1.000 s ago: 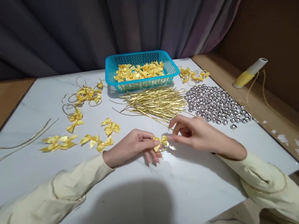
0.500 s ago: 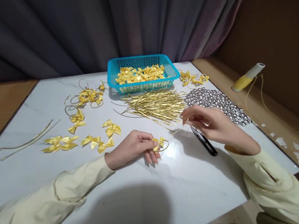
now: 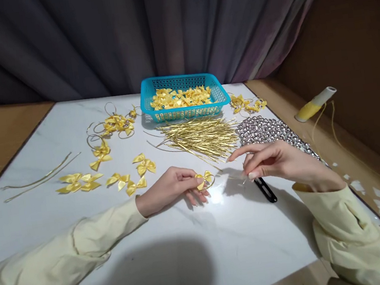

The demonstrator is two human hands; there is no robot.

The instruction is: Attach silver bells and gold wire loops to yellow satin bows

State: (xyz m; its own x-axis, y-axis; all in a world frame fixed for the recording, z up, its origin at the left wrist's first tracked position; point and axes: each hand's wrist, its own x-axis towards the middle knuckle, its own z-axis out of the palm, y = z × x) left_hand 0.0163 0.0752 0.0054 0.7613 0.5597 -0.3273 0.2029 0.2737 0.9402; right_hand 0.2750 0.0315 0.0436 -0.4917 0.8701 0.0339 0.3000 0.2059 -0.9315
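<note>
Our left hand [image 3: 171,190] pinches the bow [image 3: 204,178] just left of our right hand [image 3: 277,161], which pinches a gold strand [image 3: 238,179].

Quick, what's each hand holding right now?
Left hand: closed on a yellow bow.
Right hand: pinched beside the black snips; whether it holds anything cannot be told.

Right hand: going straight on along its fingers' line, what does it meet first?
Likely the yellow ribbon bow pinched in the left hand; the right hand, pinching a thin gold wire, points left at it. Depth is unclear.
</note>
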